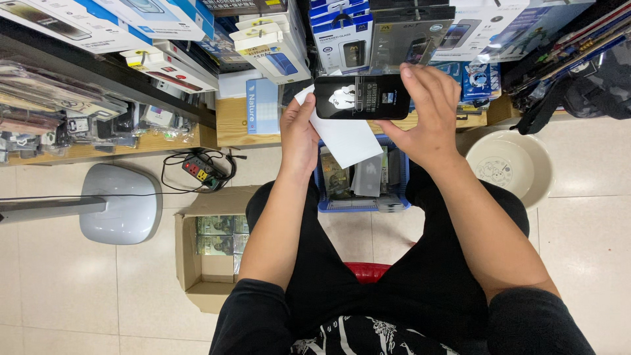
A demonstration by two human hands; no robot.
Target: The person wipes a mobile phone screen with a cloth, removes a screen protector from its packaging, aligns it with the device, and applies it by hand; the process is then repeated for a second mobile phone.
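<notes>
You've got a tiled floor (79,296) w/ cardboard box (197,263), blue basket (361,197), cream basin (509,164), power strip (200,169) on it.

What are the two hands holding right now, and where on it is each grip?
A flat black packet, held level: left hand at its left end, with a white sheet behind it; right hand at its right end.

Both arms were extended forward over the knees, forearms bare, dark sleeves pushed to the elbows. Left hand (299,131) was raised with thumb up along one end of the held item, fingers hidden behind it. Right hand (427,115) gripped the opposite end, fingers curled over the top edge.
</notes>
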